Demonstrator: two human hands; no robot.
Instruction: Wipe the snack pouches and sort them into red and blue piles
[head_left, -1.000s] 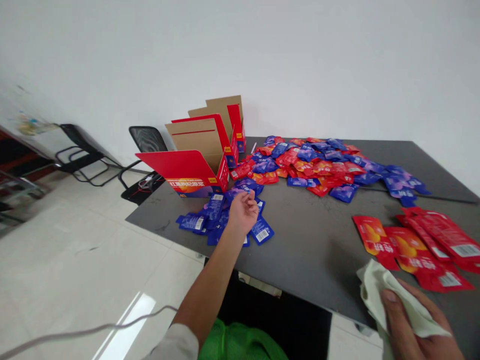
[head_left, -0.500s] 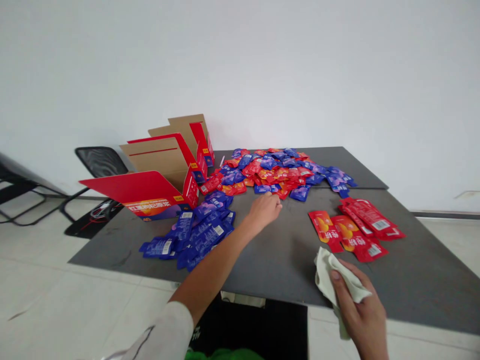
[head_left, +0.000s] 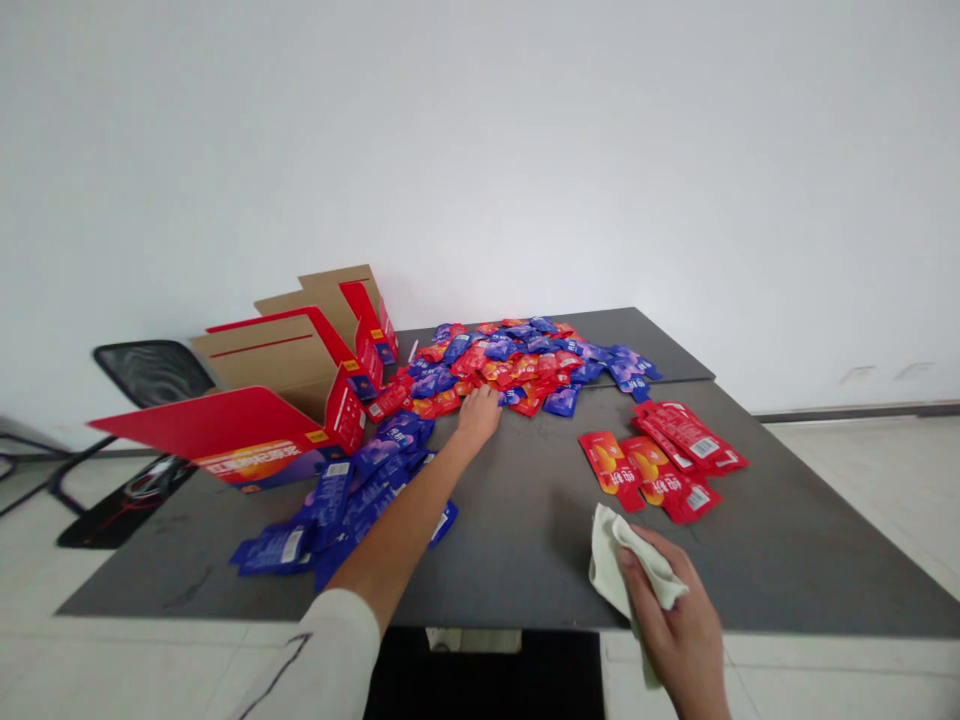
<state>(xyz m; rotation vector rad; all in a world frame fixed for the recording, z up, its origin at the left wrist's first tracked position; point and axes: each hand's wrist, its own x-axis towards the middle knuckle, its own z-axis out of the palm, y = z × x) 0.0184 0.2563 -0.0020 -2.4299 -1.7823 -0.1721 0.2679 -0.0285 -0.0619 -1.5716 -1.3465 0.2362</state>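
Observation:
My left hand (head_left: 478,413) reaches out to the near edge of a mixed heap of red and blue sachets (head_left: 525,365). Its fingers are bent down and close together over a blue sachet there; the tips are hidden, so what they grip cannot be made out. A folded pale cloth (head_left: 615,565) is held in my right hand (head_left: 671,610), above the front of the table. Beyond that hand lies a group of red sachets (head_left: 675,450). Blue sachets (head_left: 352,505) lie piled at the left, partly covered by my left forearm.
Open red cardboard boxes (head_left: 277,450) stand in a row along the left side, flaps raised. The dark grey table (head_left: 510,540) ends near my body. Behind the boxes is a black mesh chair (head_left: 154,370); a white wall (head_left: 525,150) rises behind the table.
My left hand has moved forward from bare table to the heap's near edge. My right hand still holds the cloth. The view has turned right, so everything sits further left.

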